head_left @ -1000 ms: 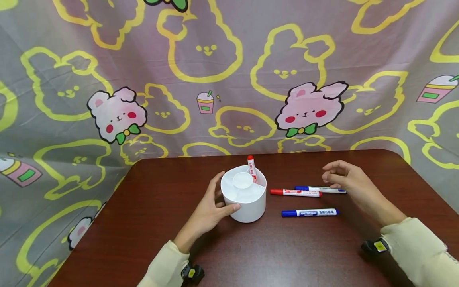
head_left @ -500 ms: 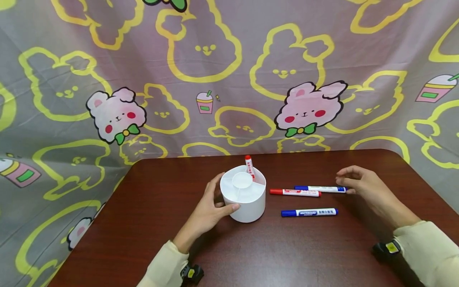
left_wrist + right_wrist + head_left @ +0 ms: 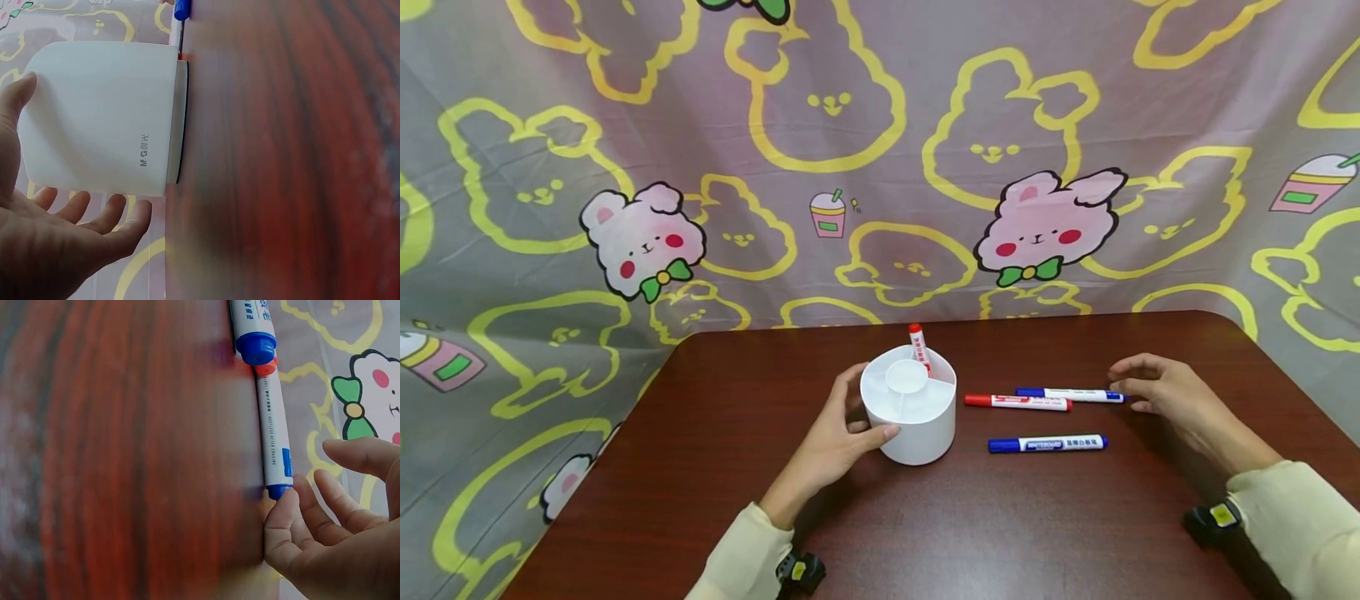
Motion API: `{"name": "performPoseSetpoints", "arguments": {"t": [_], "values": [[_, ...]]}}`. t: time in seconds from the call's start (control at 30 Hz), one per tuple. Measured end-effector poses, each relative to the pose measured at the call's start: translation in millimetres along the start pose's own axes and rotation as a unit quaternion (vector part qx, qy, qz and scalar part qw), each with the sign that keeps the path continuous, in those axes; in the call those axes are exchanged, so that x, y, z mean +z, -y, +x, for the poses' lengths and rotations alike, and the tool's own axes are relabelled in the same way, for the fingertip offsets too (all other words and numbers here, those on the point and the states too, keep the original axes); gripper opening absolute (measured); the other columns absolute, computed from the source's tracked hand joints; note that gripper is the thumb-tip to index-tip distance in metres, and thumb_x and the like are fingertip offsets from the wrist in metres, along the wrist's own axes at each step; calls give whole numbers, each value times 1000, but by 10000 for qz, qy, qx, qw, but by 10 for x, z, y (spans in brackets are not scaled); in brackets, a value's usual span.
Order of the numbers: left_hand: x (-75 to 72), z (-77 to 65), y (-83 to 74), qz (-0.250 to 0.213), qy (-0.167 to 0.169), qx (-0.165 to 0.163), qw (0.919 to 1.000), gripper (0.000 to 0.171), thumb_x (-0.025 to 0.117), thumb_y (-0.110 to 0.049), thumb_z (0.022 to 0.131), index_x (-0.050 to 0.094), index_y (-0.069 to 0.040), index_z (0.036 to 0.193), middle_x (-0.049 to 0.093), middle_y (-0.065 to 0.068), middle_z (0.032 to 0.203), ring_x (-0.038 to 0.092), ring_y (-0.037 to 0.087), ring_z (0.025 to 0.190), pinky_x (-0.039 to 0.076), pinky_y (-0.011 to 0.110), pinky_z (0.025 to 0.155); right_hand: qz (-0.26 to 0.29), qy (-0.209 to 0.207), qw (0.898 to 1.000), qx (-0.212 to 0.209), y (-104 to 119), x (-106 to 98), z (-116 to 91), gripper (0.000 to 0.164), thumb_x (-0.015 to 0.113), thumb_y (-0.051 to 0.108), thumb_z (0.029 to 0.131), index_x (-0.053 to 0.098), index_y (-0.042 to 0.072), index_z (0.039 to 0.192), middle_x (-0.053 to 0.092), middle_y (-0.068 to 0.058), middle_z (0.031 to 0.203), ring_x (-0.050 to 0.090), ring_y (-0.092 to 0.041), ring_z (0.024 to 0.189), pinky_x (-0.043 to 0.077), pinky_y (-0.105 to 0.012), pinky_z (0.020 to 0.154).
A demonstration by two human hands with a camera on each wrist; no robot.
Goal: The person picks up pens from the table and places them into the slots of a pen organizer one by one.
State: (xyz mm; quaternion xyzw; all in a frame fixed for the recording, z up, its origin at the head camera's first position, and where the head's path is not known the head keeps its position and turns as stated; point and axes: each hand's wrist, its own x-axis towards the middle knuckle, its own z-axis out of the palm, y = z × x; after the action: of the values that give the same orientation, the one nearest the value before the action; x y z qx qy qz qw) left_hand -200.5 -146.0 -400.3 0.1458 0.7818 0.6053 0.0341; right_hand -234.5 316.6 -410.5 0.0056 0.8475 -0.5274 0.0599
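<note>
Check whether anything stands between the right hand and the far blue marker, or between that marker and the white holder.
Nothing visible stands between the right hand and the right end of the far blue marker. Toward the white holder, the lying red marker partly intervenes, its left end nearer the holder; lifting should probably clear it.

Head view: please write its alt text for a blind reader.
A left hand holds a white, round cup containing a red-and-white marker. On the brown table, beside a right hand, lie two blue-and-white markers and another red-and-white marker. A cartoon-patterned cloth hangs behind.
</note>
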Motion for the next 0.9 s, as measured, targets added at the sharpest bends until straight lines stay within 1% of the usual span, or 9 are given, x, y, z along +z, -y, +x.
{"name": "performPoseSetpoints", "arguments": {"t": [0.1, 0.23, 0.33, 0.43, 0.6, 0.77, 0.9], "values": [[-2, -3, 7, -26, 42, 37, 10000, 88, 84, -8, 88, 31, -17, 158, 49, 12, 156, 53, 34, 140, 52, 52, 108, -170, 78, 9998, -65, -10, 23, 5, 34, 68, 13, 100, 60, -9, 126, 67, 18, 102, 60, 0, 85, 57, -25, 72], [-7, -6, 8, -76, 102, 116, 9999, 87, 83, -6, 89, 29, -14, 157, 48, 11, 160, 53, 35, 139, 51, 52, 109, -486, 112, 9987, -138, 2, 76, 20, 42, 73, 14, 97, 61, -10, 130, 68, 5, 110, 59, -4, 82, 53, -26, 69], [-10, 0, 7, -97, 129, 158, 9997, 86, 82, -5, 89, 28, -13, 156, 47, 11, 161, 55, 35, 137, 51, 51, 109, -788, 87, 9967, -168, 16, 116, 36, 43, 75, 15, 95, 63, -9, 129, 67, -4, 114, 55, -7, 81, 49, -27, 68], [-11, 9, 10, -61, 124, 163, 9998, 85, 82, -6, 89, 28, -12, 155, 48, 11, 160, 56, 35, 135, 51, 50, 108, -1040, 60, 9944, -179, 26, 145, 53, 41, 75, 13, 93, 66, -8, 127, 67, -8, 112, 52, -9, 82, 47, -28, 67], [-11, 16, 8, 19, 75, 132, 9999, 86, 83, -8, 89, 29, -14, 155, 48, 10, 159, 56, 33, 134, 51, 51, 108, -1312, 12, 9910, -247, 28, 178, 71, 34, 76, 9, 91, 71, -7, 121, 67, -10, 106, 50, -12, 83, 43, -27, 66], [-10, 21, 3, 60, 69, 113, 9999, 86, 84, -8, 89, 29, -15, 155, 48, 10, 160, 55, 33, 136, 51, 53, 108, -1396, 31, 9898, -276, 28, 183, 73, 26, 76, 6, 90, 73, -6, 113, 68, -7, 99, 49, -13, 81, 41, -27, 65], [-8, 23, 3, 94, 54, 55, 9999, 89, 84, -9, 88, 28, -16, 157, 47, 11, 160, 53, 33, 138, 51, 53, 108, -1481, 84, 9884, -311, 30, 187, 68, 20, 75, 7, 91, 75, -4, 108, 67, -5, 97, 49, -14, 84, 39, -27, 68]]}}
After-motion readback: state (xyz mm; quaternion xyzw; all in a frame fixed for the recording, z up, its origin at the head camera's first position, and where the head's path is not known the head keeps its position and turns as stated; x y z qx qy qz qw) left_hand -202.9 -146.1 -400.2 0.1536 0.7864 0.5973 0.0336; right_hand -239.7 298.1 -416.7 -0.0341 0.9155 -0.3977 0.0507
